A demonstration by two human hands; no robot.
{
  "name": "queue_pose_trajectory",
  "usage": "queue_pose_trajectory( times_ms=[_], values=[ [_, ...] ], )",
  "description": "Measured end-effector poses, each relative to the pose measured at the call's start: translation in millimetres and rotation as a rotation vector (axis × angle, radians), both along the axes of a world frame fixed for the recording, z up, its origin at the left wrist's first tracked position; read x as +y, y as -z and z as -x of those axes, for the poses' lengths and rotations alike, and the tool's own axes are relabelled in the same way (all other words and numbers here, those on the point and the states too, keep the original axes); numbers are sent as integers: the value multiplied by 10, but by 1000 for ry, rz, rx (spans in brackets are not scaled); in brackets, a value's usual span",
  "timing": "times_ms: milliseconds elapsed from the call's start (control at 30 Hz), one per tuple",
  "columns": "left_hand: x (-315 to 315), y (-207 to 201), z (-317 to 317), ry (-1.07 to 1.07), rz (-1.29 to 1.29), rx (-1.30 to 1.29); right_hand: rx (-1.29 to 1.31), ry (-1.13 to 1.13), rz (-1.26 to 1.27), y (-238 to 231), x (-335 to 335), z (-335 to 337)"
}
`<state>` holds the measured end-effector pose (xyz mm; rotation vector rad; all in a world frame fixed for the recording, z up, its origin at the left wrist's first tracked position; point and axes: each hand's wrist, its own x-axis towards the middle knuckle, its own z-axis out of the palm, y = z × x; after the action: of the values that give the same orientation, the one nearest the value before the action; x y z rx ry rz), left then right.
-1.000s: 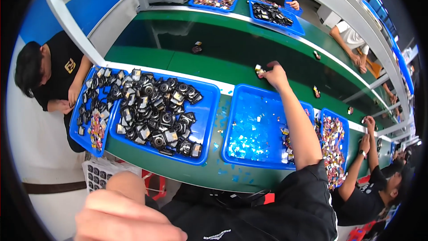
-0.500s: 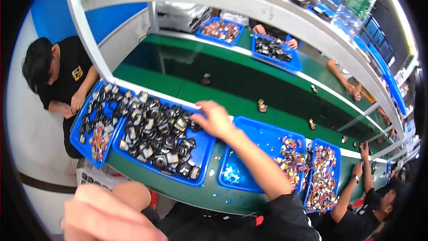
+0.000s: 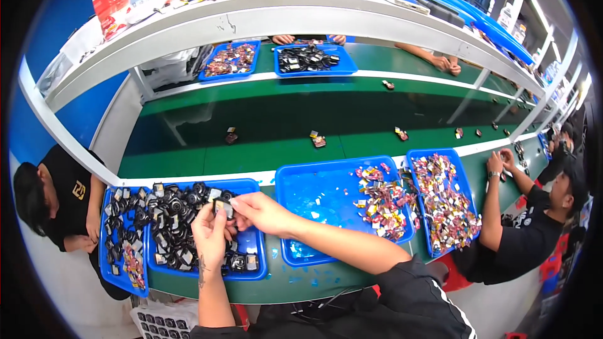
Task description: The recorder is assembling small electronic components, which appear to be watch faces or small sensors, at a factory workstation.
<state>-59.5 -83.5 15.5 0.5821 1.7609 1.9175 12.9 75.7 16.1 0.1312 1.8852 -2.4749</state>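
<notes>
Both hands meet above a blue tray [image 3: 255, 232] heaped with black plastic parts [image 3: 182, 213]. Between them is a small black part with a pale grey face [image 3: 223, 208]. My left hand [image 3: 209, 238] grips it from the left and below, thumb up along its side. Closing on its right edge are the thumb and fingers of my right hand [image 3: 257, 212]. The fingertips partly cover the part, so its exact kind cannot be made out.
Right of my hands, a blue tray [image 3: 320, 194] holds small multicoloured wired pieces [image 3: 384, 210]; another full tray [image 3: 440, 201] adjoins it. Several pieces lie along the green belt [image 3: 270, 150]. A white shelf beam [image 3: 282, 22] crosses above. Co-workers sit left [image 3: 69, 201] and right [image 3: 527, 213].
My left hand has come up from the lower left to the tray. My right hand has drawn back from the tray's far edge to meet it, and both now hold a black part. The view has shifted.
</notes>
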Motion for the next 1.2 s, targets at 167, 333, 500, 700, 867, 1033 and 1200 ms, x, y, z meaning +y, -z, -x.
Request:
queue_pose_trajectory(
  times_ms=[167, 333, 500, 700, 867, 1033, 1200],
  values=[
    [418, -43, -302, 25, -240, -287, 102, 555, -950, -389, 377, -833],
    [447, 16, -271, 153, -311, -526, -163, 770, -1593, -279, 1333, -1824],
    [735, -52, -429, 278, -222, -608, -150, 940, -1201, -17, 1411, -2070],
    [814, -82, -501, 386, -124, -447, -62, 1037, -919, -221, 1136, -1870],
    [906, -7, -740, 494, -12, 83, 15, 814, -397, -287, 777, -1765],
    [899, -136, -781, 578, 94, 261, -5, 663, -323, -340, 589, -1618],
    [845, -224, -766, 515, 88, 290, 10, 520, -202, -339, 533, -1577]
  ],
)
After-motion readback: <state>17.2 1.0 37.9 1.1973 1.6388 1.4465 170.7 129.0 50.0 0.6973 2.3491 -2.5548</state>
